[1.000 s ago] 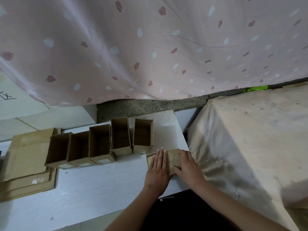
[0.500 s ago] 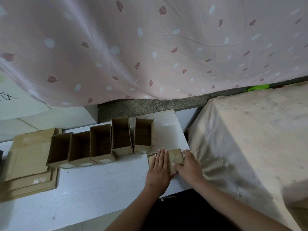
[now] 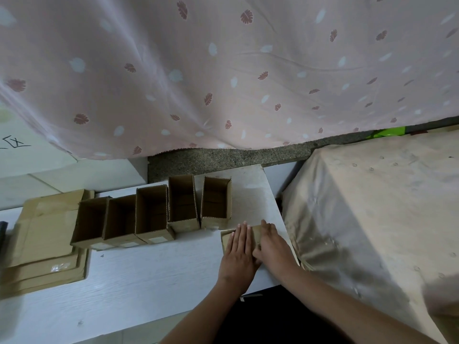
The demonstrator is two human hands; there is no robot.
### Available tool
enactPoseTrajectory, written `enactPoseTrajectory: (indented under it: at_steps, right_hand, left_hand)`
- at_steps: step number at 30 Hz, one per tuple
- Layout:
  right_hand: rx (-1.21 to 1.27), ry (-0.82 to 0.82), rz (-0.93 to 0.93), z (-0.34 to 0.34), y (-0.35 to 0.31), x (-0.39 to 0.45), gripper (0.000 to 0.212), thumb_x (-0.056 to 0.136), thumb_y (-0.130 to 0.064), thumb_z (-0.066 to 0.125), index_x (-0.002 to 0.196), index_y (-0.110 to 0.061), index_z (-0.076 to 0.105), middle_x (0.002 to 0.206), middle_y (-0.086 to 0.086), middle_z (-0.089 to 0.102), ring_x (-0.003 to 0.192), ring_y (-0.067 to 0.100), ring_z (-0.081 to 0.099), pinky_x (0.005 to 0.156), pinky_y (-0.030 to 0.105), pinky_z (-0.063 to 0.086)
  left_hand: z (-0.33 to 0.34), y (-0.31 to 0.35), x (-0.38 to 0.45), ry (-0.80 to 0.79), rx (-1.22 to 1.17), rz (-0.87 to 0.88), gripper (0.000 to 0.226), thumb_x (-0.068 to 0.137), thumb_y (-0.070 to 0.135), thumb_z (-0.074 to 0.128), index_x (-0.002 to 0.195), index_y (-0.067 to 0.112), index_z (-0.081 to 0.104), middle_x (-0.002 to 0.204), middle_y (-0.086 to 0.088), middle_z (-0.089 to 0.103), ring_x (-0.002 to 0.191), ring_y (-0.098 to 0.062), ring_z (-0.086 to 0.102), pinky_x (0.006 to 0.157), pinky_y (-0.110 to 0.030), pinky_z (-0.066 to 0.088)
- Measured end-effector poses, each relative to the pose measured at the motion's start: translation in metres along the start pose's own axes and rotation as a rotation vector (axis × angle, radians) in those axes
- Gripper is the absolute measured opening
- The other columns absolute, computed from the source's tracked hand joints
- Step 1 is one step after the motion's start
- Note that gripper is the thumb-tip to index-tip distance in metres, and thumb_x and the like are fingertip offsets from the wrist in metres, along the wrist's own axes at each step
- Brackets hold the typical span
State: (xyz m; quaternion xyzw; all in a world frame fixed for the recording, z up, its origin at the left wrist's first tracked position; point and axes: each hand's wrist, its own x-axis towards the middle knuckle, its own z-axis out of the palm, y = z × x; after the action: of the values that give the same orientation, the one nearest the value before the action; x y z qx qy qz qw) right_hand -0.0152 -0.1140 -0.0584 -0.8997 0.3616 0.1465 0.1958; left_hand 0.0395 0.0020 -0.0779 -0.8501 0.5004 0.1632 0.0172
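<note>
Near the worktop's (image 3: 149, 281) right edge, a flattened cardboard box (image 3: 256, 233) is pressed down by the left hand (image 3: 239, 249) and right hand (image 3: 273, 244), both laid flat, grasping nothing.

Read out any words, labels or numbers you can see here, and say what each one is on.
"区", or something like it: black handwriting, partly cut off, on the white surface at far left.
White labels on the fronts of the open boxes: too blurred to read.
Shiny patch on the flat cardboard stack: unreadable.
</note>
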Motion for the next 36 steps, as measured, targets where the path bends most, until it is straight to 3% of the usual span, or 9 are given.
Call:
enactPoseTrajectory:
  at_steps: [6,11,13,16,24,27,29,33,36]
  right_hand:
    - [-0.1,0.02,-0.02,0.004,0.0,-0.001,0.073,0.096,-0.025,0.053,0.156,-0.012,0.014,0.152,0.019,0.03,0.116,0.025,0.06,0.078,0.028,0.049]
    - [-0.074,0.11,-0.045,-0.003,0.003,-0.007,0.06,0.098,-0.021,0.053,0.15,-0.015,0.024,0.143,0.01,0.044,0.106,0.023,0.064,0.074,0.028,0.045]
    - [-0.104,0.202,-0.049,-0.009,0.003,-0.011,0.054,0.096,-0.031,0.057,0.142,-0.014,0.035,0.129,0.007,0.055,0.104,0.023,0.063,0.078,0.03,0.048]
    - [-0.178,0.231,-0.066,-0.011,0.002,-0.015,0.052,0.089,-0.05,0.064,0.125,-0.018,0.046,0.119,0.003,0.052,0.108,0.019,0.055,0.086,0.028,0.044]
    - [0.148,0.136,0.008,-0.01,0.011,-0.005,0.023,0.089,-0.032,0.07,0.101,-0.018,0.056,0.104,-0.001,0.052,0.107,0.021,0.053,0.08,0.029,0.043]
    - [0.268,0.161,0.055,-0.008,0.015,-0.002,0.043,0.082,-0.028,0.078,0.115,-0.018,0.051,0.116,0.003,0.045,0.11,0.023,0.05,0.085,0.032,0.046]
    - [0.376,0.08,0.095,-0.012,0.022,0.003,0.06,0.083,-0.026,0.077,0.134,-0.021,0.044,0.125,0.008,0.045,0.115,0.025,0.048,0.091,0.032,0.045]
    - [0.699,-0.127,0.192,-0.021,0.037,0.005,0.046,0.093,-0.027,0.064,0.136,-0.033,0.048,0.115,-0.001,0.06,0.099,0.012,0.06,0.07,0.022,0.053]
    - [0.861,-0.198,0.247,-0.024,0.039,0.004,0.03,0.095,-0.024,0.059,0.122,-0.037,0.055,0.106,-0.006,0.066,0.097,0.014,0.065,0.087,0.041,0.059]
  left_hand:
    - [0.002,-0.001,0.001,-0.007,0.002,-0.001,0.078,0.103,0.055,0.004,0.152,0.003,-0.026,0.157,-0.014,-0.037,0.145,-0.026,-0.035,0.118,-0.041,-0.024]
    - [0.001,-0.002,0.002,-0.002,-0.016,-0.009,0.08,0.102,0.058,0.006,0.151,0.004,-0.027,0.157,-0.013,-0.036,0.145,-0.025,-0.035,0.114,-0.041,-0.027]
    - [0.001,-0.002,0.002,-0.005,-0.022,-0.005,0.081,0.1,0.059,0.004,0.151,0.004,-0.027,0.157,-0.012,-0.036,0.145,-0.025,-0.035,0.114,-0.042,-0.027]
    - [-0.001,-0.002,0.002,-0.005,-0.031,-0.004,0.081,0.097,0.059,-0.001,0.152,0.005,-0.027,0.158,-0.011,-0.037,0.145,-0.024,-0.035,0.114,-0.039,-0.027]
    - [-0.001,-0.003,0.003,0.001,-0.021,-0.003,0.083,0.101,0.061,0.008,0.151,0.004,-0.027,0.158,-0.013,-0.036,0.144,-0.024,-0.035,0.113,-0.039,-0.028]
    - [-0.001,-0.006,0.005,-0.005,-0.035,0.005,0.085,0.1,0.062,0.007,0.152,0.003,-0.025,0.158,-0.013,-0.034,0.146,-0.025,-0.032,0.116,-0.041,-0.025]
    - [-0.001,-0.009,0.006,-0.02,-0.052,0.015,0.086,0.101,0.063,0.011,0.152,0.004,-0.025,0.159,-0.012,-0.033,0.147,-0.024,-0.031,0.117,-0.04,-0.024]
    - [0.0,-0.014,0.013,-0.033,-0.108,0.05,0.091,0.1,0.066,0.017,0.152,0.005,-0.025,0.16,-0.011,-0.032,0.148,-0.024,-0.029,0.117,-0.042,-0.024]
    - [-0.003,-0.016,0.018,-0.046,-0.122,0.068,0.098,0.1,0.06,0.037,0.154,0.004,-0.021,0.163,-0.012,-0.024,0.152,-0.027,-0.021,0.121,-0.04,-0.018]
